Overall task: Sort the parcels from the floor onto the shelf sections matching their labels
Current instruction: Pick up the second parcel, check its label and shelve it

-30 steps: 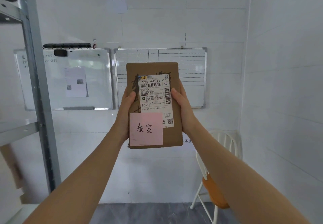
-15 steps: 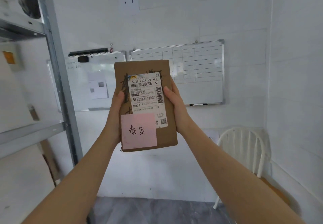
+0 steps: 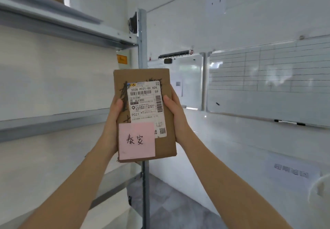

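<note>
Parcel (image 3: 142, 114) held up in the air at mid-frame, in front of the shelf post (image 3: 142, 41). Flat brown cardboard, long axis vertical, leaning a little to the left at the top; broad face turned to the camera. White shipping label (image 3: 146, 109) on the upper face, print reading upright. Pink note (image 3: 136, 140) with two handwritten characters at the lower left corner, overlapping the label's bottom edge.

Left hand (image 3: 113, 121) clamps the left long edge, thumb on the front face, remaining fingers hidden behind. Right hand (image 3: 175, 114) clamps the right long edge the same way, thumb on the label's edge.

Shelf (image 3: 59, 119) to the left. Whiteboards (image 3: 267, 85) on the right wall.
</note>
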Tool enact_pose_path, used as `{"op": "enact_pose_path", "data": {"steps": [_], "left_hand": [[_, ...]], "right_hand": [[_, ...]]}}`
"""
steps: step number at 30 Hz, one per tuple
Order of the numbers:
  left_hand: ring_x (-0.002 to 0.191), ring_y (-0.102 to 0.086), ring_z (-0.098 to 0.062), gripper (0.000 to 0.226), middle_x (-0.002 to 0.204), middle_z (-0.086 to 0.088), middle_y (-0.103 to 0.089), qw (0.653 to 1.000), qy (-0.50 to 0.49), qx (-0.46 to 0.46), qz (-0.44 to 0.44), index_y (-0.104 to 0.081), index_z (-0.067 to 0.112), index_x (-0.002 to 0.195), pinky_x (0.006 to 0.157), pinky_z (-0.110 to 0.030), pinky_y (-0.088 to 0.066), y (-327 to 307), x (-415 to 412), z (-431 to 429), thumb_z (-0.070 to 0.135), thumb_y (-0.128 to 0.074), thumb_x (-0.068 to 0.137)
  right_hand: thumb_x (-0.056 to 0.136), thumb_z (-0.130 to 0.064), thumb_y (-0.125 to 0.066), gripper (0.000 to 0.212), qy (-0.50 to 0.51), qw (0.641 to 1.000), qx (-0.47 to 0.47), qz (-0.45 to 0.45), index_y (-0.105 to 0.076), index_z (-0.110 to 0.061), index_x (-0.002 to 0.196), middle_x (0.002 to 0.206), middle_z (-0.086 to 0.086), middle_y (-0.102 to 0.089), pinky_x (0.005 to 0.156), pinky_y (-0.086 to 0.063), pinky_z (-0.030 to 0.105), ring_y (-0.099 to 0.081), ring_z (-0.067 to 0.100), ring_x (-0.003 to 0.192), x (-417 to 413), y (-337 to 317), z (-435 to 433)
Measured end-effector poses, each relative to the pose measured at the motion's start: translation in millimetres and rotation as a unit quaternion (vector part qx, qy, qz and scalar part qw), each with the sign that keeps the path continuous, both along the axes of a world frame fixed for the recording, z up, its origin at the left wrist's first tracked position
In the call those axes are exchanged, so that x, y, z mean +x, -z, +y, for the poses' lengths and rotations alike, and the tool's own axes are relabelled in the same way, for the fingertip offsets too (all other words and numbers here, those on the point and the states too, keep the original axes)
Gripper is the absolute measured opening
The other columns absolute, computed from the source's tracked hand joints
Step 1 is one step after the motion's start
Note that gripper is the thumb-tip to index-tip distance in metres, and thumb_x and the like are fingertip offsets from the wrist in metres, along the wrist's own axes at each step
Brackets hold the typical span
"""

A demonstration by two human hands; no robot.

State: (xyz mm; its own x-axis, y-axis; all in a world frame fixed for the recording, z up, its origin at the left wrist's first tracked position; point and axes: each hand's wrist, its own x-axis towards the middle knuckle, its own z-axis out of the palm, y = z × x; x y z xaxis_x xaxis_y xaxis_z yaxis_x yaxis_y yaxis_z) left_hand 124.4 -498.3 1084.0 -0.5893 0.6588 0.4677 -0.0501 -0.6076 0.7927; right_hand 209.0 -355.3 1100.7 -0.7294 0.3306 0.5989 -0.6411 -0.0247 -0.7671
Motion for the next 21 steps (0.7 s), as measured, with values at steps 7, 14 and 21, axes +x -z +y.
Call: {"op": "enact_pose_path", "data": {"steps": [7,14,21], "left_hand": [[0.091,-0.07,-0.022,0.117,0.13,-0.016,-0.059,0.979,-0.202,-0.015,-0.011,-0.044,0.02,0.138,0.063,-0.031,-0.057,0,0,-133,0.063,-0.081,0.036],[0.09,-0.071,-0.023,0.106,0.128,-0.016,-0.06,0.944,-0.331,-0.017,-0.002,-0.044,0.018,0.137,0.063,-0.032,-0.057,-3,15,-267,0.06,-0.078,0.046],[0.105,-0.064,-0.031,0.098,0.133,-0.02,-0.055,0.905,-0.425,-0.018,-0.002,-0.042,0.018,0.139,0.069,-0.037,-0.057,1,29,-399,0.06,-0.074,0.057]], "right_hand": [[0.08,-0.033,-0.059,0.069,-0.147,0.989,-0.004,0.002,-0.034,-0.032,0.144,0.132,0.008,-0.059,0.083,-0.055,0.035,-0.065,0.023,0.108,-50,7,-109],[0.079,-0.027,-0.06,0.069,-0.292,0.955,-0.042,-0.006,-0.036,-0.027,0.144,0.135,0.012,-0.058,0.093,-0.052,0.043,-0.059,0.032,0.118,-80,4,-241],[0.06,-0.044,-0.082,0.095,-0.411,0.911,-0.031,-0.013,-0.038,-0.027,0.143,0.135,0.013,-0.057,0.099,-0.046,0.051,-0.057,0.034,0.119,-101,5,-378]]}}
